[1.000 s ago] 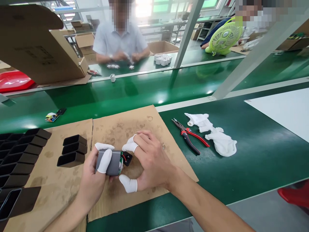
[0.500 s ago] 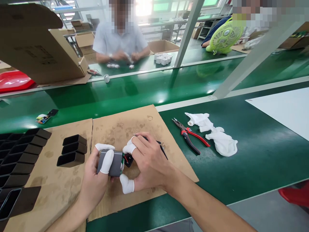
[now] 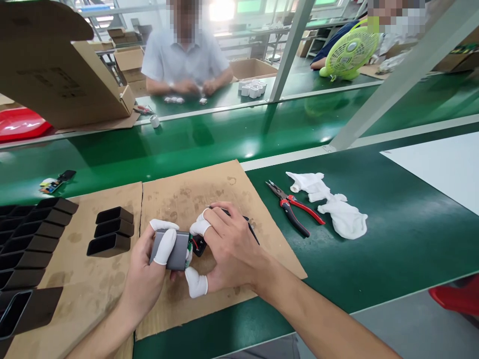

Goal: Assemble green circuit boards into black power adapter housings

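My left hand [image 3: 149, 262], with white finger cots on thumb and finger, is closed around a grey rectangular housing [image 3: 175, 254]. From the housing's right end protrudes a green circuit board [image 3: 190, 244] with red wires. A black end piece [image 3: 199, 245] hangs beside it on the wires. My right hand [image 3: 228, 249], also in finger cots, has its index finger and thumb curled at the board's edges. A dark tool with a thin metal tip [image 3: 210, 207] is tucked in this hand; its kind is mostly hidden by the fingers.
Black open housings [image 3: 37, 229] stand in rows at left, with several [image 3: 112, 229] apart on the cardboard [image 3: 209, 184]. Pliers [image 3: 290, 204] and white finger cots [image 3: 342, 219] lie right. A circuit assembly [image 3: 54, 184] sits on the green belt [image 3: 209, 134]. Opposite sits a co-worker [image 3: 185, 65].
The circuit assembly and a small white case on the belt have shifted left. My hands and the grey housing stay nearly the same. The co-worker's hands have moved slightly.
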Demonstrator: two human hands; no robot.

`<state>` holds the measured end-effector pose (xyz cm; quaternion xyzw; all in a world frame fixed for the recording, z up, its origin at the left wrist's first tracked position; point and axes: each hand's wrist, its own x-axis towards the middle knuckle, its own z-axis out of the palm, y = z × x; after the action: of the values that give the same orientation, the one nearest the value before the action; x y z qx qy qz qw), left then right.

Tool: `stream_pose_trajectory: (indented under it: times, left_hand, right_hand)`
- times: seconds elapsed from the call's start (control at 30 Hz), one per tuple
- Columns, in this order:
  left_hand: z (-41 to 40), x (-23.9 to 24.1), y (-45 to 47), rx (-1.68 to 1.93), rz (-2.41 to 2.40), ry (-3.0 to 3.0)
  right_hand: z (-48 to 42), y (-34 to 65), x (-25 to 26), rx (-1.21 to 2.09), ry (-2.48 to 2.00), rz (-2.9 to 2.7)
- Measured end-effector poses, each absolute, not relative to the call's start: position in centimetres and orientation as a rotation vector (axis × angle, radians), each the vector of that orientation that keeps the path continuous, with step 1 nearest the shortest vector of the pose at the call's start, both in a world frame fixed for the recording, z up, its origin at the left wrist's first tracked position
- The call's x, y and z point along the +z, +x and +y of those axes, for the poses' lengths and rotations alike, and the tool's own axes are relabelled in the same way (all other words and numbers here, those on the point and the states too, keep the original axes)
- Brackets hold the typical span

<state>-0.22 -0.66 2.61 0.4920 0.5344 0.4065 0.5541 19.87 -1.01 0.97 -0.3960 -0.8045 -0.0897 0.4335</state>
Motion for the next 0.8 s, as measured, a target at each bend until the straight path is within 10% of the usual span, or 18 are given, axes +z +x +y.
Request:
stream_pose_trajectory:
  times: [0.8]
  left_hand:
    - [-0.5, 3.2, -0.4, 0.977, 1.29, 1.14]
  right_hand:
    - [-1.0, 20.1, 1.3, -0.516, -1.033, -2.266]
